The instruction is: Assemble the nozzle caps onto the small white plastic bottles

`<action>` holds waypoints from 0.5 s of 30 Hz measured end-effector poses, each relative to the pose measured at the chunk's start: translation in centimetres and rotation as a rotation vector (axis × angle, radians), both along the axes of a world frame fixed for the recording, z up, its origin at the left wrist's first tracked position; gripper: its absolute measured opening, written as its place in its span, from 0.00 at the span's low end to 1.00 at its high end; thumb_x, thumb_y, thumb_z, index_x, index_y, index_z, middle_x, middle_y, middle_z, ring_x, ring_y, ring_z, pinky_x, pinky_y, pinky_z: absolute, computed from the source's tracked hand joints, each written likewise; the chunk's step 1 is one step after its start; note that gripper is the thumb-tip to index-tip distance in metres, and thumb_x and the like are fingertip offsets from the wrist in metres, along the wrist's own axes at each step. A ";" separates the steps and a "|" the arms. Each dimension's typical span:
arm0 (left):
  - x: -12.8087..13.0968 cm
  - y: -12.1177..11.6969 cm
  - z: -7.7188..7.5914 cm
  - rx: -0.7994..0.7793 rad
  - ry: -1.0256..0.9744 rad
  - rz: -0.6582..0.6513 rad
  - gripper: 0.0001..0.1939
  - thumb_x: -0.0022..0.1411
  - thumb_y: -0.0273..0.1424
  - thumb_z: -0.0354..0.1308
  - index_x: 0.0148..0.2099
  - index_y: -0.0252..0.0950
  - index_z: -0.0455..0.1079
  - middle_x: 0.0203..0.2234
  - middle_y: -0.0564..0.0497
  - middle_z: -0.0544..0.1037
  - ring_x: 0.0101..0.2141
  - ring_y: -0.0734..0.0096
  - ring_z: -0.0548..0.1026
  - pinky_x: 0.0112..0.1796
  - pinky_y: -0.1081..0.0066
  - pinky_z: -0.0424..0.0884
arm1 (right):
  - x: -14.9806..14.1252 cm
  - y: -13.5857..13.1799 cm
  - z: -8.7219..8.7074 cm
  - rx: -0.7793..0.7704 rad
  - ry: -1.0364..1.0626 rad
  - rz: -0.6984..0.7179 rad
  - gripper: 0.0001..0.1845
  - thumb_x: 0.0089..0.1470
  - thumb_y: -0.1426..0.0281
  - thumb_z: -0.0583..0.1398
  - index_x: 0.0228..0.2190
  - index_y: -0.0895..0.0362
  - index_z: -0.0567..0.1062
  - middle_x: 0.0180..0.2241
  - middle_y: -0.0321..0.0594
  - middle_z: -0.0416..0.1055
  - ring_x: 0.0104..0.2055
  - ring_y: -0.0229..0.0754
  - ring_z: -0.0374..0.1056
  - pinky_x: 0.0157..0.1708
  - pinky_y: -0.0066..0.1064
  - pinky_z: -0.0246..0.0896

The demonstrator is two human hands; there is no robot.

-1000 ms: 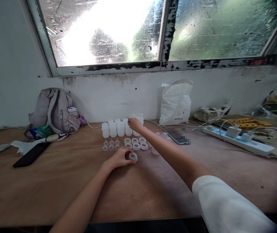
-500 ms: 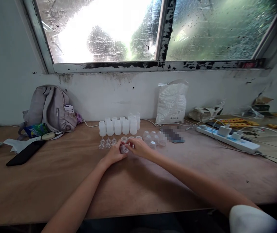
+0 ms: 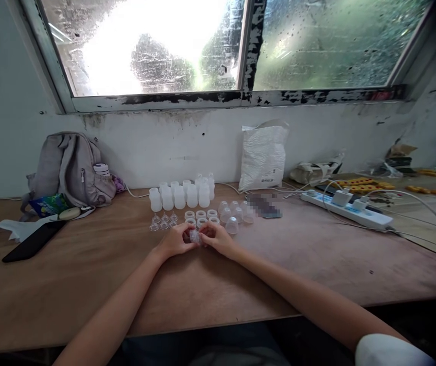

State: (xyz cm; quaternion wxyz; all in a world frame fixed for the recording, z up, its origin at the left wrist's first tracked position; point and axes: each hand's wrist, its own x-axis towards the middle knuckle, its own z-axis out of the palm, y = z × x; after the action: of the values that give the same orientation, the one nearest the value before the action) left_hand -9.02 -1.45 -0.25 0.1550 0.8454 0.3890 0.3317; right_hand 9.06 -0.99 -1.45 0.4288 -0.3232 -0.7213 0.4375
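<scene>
My left hand (image 3: 174, 241) and my right hand (image 3: 216, 237) meet at the middle of the wooden table (image 3: 88, 274), both gripping one small clear plastic piece (image 3: 195, 236) between the fingertips. Just beyond the hands lie several white plastic rings (image 3: 201, 216). Behind those stands a row of small white plastic bottles (image 3: 181, 195). Left of the rings stand three clear nipples (image 3: 163, 222). Several clear dome caps (image 3: 235, 213) sit to the right of the rings.
A grey backpack (image 3: 68, 170) and a black phone (image 3: 30, 241) lie at the left. A white plastic bag (image 3: 263, 155) leans on the wall. Another phone (image 3: 265, 207) lies beside the caps. A white power strip (image 3: 349, 211) with cables runs along the right.
My right hand came back from the bottle row and joined the left hand on the small clear piece. Both hands have lifted it slightly off the table and drawn it nearer.
</scene>
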 end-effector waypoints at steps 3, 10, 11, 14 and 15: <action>0.1 -0.2 0.1 0.034 0.025 -0.009 0.20 0.43 0.38 0.61 0.40 0.36 0.66 0.32 0.50 0.73 0.30 0.69 0.70 0.32 0.71 0.66 | -0.2 -0.1 -0.4 -0.015 -0.020 -0.024 0.09 0.44 0.65 0.58 0.27 0.56 0.63 0.20 0.30 0.62 0.19 0.31 0.59 0.16 0.23 0.56; 0.4 -0.5 0.3 0.075 0.078 -0.020 0.18 0.45 0.36 0.60 0.40 0.37 0.66 0.32 0.50 0.73 0.32 0.67 0.70 0.34 0.70 0.66 | -0.3 0.2 -0.3 0.002 -0.105 -0.077 0.06 0.40 0.72 0.58 0.23 0.57 0.62 0.18 0.28 0.60 0.17 0.29 0.55 0.15 0.21 0.50; 0.4 -0.6 0.3 0.084 0.090 -0.027 0.17 0.45 0.35 0.60 0.40 0.37 0.66 0.33 0.50 0.72 0.32 0.67 0.71 0.35 0.70 0.66 | -0.3 0.3 -0.3 -0.007 -0.103 -0.075 0.07 0.40 0.73 0.58 0.23 0.57 0.62 0.18 0.28 0.60 0.17 0.29 0.55 0.15 0.21 0.50; 0.4 -0.7 0.4 0.111 0.107 -0.039 0.17 0.46 0.34 0.59 0.40 0.38 0.65 0.34 0.49 0.72 0.35 0.65 0.71 0.36 0.69 0.66 | -0.4 0.5 -0.4 -0.042 -0.081 -0.050 0.08 0.39 0.73 0.58 0.23 0.57 0.61 0.17 0.27 0.59 0.16 0.28 0.55 0.14 0.20 0.50; 0.4 -0.8 0.4 0.116 0.109 -0.039 0.17 0.46 0.34 0.59 0.41 0.38 0.65 0.34 0.48 0.72 0.35 0.65 0.71 0.37 0.69 0.66 | -0.4 0.5 -0.5 -0.052 -0.074 -0.044 0.08 0.39 0.73 0.58 0.23 0.57 0.61 0.17 0.26 0.59 0.16 0.28 0.55 0.14 0.20 0.50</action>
State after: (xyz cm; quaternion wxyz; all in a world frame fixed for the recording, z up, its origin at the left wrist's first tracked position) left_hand -8.58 -2.23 0.16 0.0909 0.8770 0.3606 0.3042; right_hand 8.64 -0.44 -1.93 0.4027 -0.3660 -0.7178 0.4344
